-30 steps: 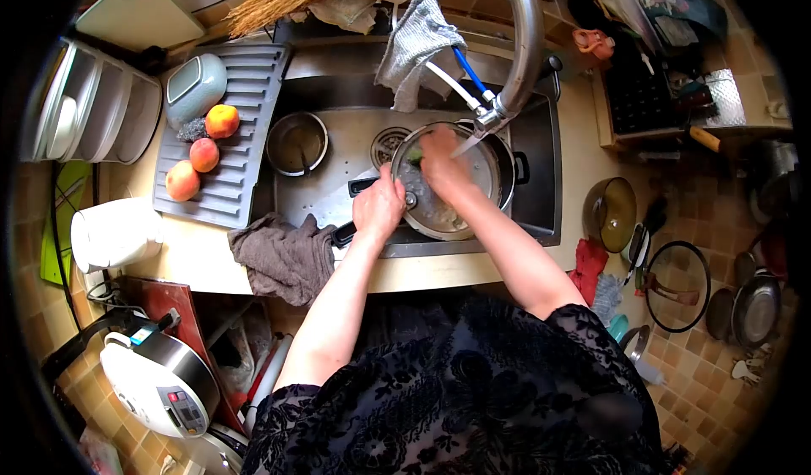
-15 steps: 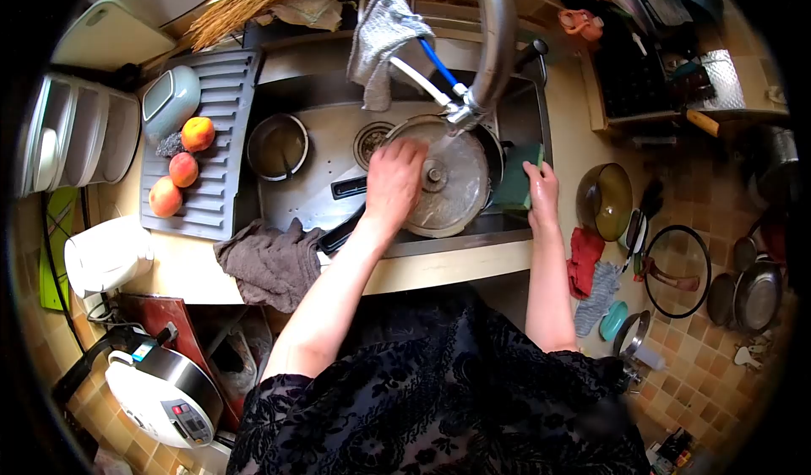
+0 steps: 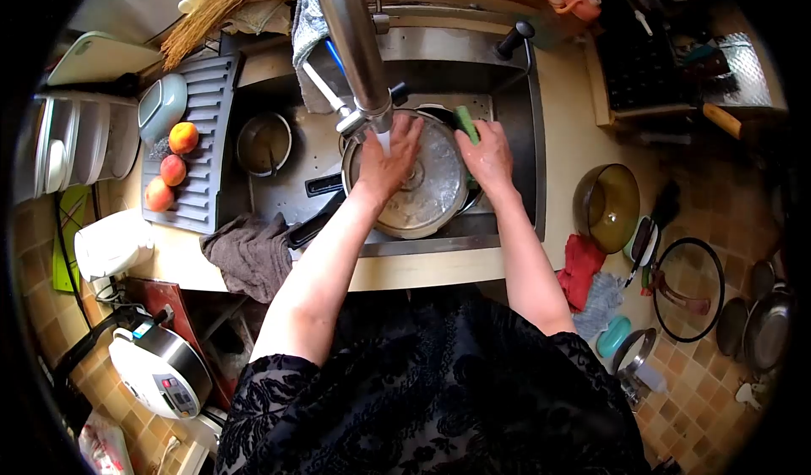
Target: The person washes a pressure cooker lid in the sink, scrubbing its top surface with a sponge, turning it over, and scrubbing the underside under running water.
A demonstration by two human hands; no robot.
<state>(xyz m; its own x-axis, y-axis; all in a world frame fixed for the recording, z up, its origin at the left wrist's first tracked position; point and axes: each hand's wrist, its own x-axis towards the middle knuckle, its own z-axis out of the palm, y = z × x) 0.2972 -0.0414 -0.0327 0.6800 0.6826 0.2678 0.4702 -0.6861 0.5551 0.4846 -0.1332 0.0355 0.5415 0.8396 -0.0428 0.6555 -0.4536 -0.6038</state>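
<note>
My left hand lies with its fingers apart on the round metal lid, under the faucet. Water wets the lid, which rests over a pan in the sink. At the lid's right edge, my right hand holds a green scouring pad between thumb and fingers. Black handles stick out to the left of the lid. A small metal pot sits in the left part of the sink.
Left of the sink, peaches and a glass container sit on a grey drying rack. A brown cloth hangs over the counter edge. An amber bowl and red cloth lie right.
My right hand has moved left with the green pad, from the sink's right side to the lid's edge. My left hand's fingers have spread on the lid. The camera view has shifted.
</note>
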